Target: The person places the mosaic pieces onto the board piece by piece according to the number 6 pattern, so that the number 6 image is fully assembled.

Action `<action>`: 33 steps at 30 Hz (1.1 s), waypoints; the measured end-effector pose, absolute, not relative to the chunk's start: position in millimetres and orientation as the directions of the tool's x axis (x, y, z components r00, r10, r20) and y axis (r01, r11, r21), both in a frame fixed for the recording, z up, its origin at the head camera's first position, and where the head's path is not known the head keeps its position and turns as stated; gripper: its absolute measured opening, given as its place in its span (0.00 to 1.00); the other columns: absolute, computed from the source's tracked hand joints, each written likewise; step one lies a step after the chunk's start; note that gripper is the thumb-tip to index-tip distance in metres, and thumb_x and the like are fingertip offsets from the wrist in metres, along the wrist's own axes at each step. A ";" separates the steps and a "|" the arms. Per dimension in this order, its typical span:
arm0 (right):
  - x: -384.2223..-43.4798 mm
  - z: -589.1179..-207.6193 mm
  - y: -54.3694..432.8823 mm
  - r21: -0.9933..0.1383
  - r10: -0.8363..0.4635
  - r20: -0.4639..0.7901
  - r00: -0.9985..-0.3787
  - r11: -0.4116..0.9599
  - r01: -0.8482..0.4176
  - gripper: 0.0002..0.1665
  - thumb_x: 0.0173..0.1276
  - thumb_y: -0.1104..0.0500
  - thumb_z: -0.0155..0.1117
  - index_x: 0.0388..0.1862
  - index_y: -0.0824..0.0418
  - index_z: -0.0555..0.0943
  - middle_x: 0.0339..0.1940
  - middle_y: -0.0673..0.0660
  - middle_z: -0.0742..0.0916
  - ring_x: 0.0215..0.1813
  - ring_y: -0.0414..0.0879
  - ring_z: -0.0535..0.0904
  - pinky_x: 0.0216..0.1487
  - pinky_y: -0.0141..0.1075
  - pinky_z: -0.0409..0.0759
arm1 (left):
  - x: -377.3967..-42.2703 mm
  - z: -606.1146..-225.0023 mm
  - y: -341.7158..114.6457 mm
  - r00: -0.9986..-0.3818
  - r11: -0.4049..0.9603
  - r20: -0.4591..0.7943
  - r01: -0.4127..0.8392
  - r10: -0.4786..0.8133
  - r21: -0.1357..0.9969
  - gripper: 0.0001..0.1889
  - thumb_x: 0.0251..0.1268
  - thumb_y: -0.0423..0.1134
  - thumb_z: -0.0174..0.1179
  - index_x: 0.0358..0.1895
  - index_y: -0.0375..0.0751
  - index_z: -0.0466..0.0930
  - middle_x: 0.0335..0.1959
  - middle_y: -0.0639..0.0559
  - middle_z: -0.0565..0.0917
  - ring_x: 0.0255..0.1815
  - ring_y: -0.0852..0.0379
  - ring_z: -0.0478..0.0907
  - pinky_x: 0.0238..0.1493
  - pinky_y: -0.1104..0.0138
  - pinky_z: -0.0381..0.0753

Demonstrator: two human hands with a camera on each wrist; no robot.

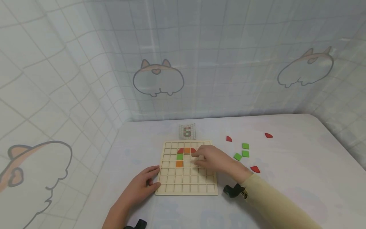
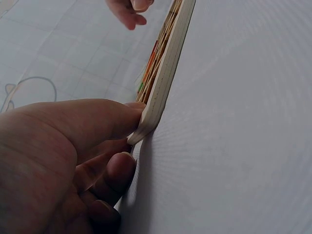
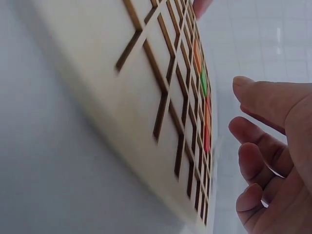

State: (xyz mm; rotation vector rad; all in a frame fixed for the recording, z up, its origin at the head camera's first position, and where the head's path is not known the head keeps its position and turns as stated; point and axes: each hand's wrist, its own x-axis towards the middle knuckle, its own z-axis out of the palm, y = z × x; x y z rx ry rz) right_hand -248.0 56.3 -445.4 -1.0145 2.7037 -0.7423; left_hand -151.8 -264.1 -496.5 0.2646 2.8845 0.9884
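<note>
A pale wooden grid board (image 1: 186,189) lies flat before me. On its upper part are an orange square (image 1: 187,150) between two red quarter-round tiles, the left one (image 1: 180,150) fully visible. A green square (image 1: 179,156) and another orange square (image 1: 179,164) run down below the left red tile. My left hand (image 1: 142,185) touches the board's left edge with thumb and fingertips; in the left wrist view the thumb (image 2: 114,117) rests at the rim. Over the upper right of the board hovers my right hand (image 1: 213,159), thumb and fingers apart, nothing visible between them.
Behind the board lies a small gridded pattern card (image 1: 187,131). To the right are three loose green squares, one of them (image 1: 245,154) in the middle, and three red quarter-rounds, the nearest (image 1: 255,169) by the right forearm. Patterned curtains surround the white tabletop (image 1: 286,184).
</note>
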 end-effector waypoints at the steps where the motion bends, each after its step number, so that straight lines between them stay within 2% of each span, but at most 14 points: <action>1: -248.2 -445.8 59.3 -0.501 -0.648 0.028 -0.761 0.650 -0.572 0.18 0.67 0.49 0.69 0.54 0.52 0.86 0.48 0.44 0.84 0.46 0.38 0.77 0.47 0.35 0.77 | -151.7 -496.7 -264.1 -0.982 0.777 -0.016 0.141 0.190 0.613 0.31 0.60 0.43 0.71 0.68 0.45 0.75 0.66 0.62 0.72 0.33 0.67 0.71 0.35 0.70 0.71; 8: -246.7 -449.2 80.1 -0.510 -0.628 0.089 -0.773 0.638 -0.577 0.17 0.67 0.53 0.70 0.53 0.56 0.87 0.46 0.46 0.85 0.42 0.38 0.78 0.44 0.36 0.78 | -151.7 -496.4 -263.2 -0.986 0.790 -0.043 0.105 0.164 0.604 0.32 0.59 0.43 0.71 0.68 0.47 0.75 0.65 0.66 0.71 0.33 0.67 0.71 0.36 0.70 0.71; 22: -239.0 -455.4 124.8 -0.515 -0.487 0.082 -0.870 0.726 -0.455 0.18 0.64 0.53 0.73 0.52 0.54 0.87 0.47 0.45 0.84 0.42 0.39 0.78 0.42 0.36 0.78 | -153.1 -496.4 -262.8 -0.986 0.791 -0.052 0.093 0.155 0.604 0.32 0.58 0.43 0.72 0.68 0.47 0.75 0.66 0.65 0.71 0.33 0.66 0.71 0.36 0.69 0.71; 29: -233.7 -459.3 141.3 -0.499 -0.462 0.091 -0.882 0.746 -0.442 0.18 0.64 0.54 0.73 0.51 0.57 0.87 0.46 0.48 0.84 0.50 0.43 0.80 0.50 0.41 0.79 | -152.2 -494.9 -262.1 -0.986 0.789 -0.049 0.100 0.162 0.606 0.32 0.59 0.43 0.72 0.68 0.46 0.75 0.65 0.65 0.72 0.33 0.67 0.71 0.36 0.69 0.70; 33: -229.6 -462.2 148.7 -0.486 -0.445 0.085 -0.892 0.763 -0.427 0.18 0.63 0.54 0.73 0.50 0.58 0.87 0.47 0.49 0.84 0.50 0.44 0.80 0.51 0.42 0.79 | -152.1 -493.9 -262.0 -0.984 0.786 -0.041 0.112 0.171 0.608 0.31 0.59 0.43 0.72 0.68 0.46 0.75 0.65 0.64 0.72 0.33 0.67 0.70 0.36 0.69 0.70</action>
